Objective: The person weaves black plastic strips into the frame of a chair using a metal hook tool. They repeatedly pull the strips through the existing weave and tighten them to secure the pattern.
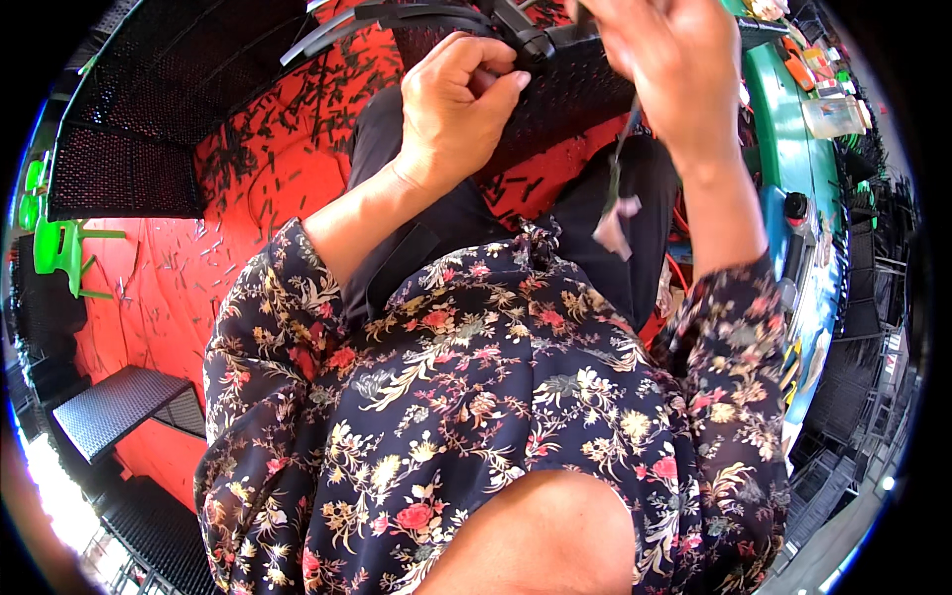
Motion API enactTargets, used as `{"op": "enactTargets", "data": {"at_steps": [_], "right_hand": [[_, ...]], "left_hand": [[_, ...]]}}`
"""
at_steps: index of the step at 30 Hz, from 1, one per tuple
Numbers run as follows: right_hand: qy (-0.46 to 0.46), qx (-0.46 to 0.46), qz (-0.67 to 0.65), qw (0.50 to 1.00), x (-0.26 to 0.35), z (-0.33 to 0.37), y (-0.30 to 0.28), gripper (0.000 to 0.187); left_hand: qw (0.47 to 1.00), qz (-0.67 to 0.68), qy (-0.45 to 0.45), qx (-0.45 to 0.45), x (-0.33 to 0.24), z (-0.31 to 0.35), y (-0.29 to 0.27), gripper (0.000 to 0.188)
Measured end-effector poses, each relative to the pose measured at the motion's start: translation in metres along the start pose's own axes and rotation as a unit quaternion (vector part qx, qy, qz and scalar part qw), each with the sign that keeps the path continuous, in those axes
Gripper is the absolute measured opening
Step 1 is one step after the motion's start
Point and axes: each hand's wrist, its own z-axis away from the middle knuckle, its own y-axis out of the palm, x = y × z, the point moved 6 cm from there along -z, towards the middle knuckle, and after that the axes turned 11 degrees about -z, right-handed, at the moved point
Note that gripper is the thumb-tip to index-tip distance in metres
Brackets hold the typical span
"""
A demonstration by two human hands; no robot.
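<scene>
My left hand (456, 111) is raised in front of my lap, its fingers curled and the thumb pressed toward them. It sits just below a bundle of black flat strips (397, 14) and beside a black woven wicker piece (560, 107). Whatever its fingers pinch is hidden. At the upper edge, my right hand (678, 79) is bent closed and slightly blurred, its fingertips partly cut off by the frame. Below that hand dangles a thin dark cord with a pale pinkish scrap (619, 226) at its end. What the right fingers grip does not show.
Short black offcuts (297, 124) litter the red floor covering (164, 263). Large black woven furniture (124, 169) stands at left, near a green stool (61, 253) and a small dark table (124, 407). A green bench (788, 129) at right bears a clear jar (835, 117).
</scene>
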Motion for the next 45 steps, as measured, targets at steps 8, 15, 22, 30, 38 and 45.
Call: {"op": "enactTargets", "data": {"at_steps": [8,15,22,30,38,45], "right_hand": [[-0.046,0.039,0.068,0.996,-0.026,-0.059,0.007,0.012],[0.012,0.061,0.060,0.996,-0.049,-0.067,0.023,0.014],[0.183,0.057,-0.046,0.980,-0.087,-0.039,-0.007,0.020],[0.262,-0.028,-0.173,0.949,-0.098,0.011,-0.021,0.016],[0.315,-0.007,-0.179,0.932,-0.104,0.034,-0.011,0.016],[0.310,0.008,-0.193,0.931,-0.116,0.061,0.001,0.017]], "left_hand": [[0.999,-0.014,-0.027,0.029,0.007,-0.004,0.010,0.011],[0.989,0.016,-0.145,0.028,0.018,-0.008,0.005,0.030],[0.957,0.045,-0.262,0.117,0.021,-0.022,0.003,0.033],[0.934,0.073,-0.315,0.149,0.036,-0.024,0.001,0.032],[0.923,0.094,-0.334,0.167,0.039,-0.024,0.000,0.030],[0.917,0.126,-0.336,0.174,0.039,-0.022,-0.002,0.027]]}}
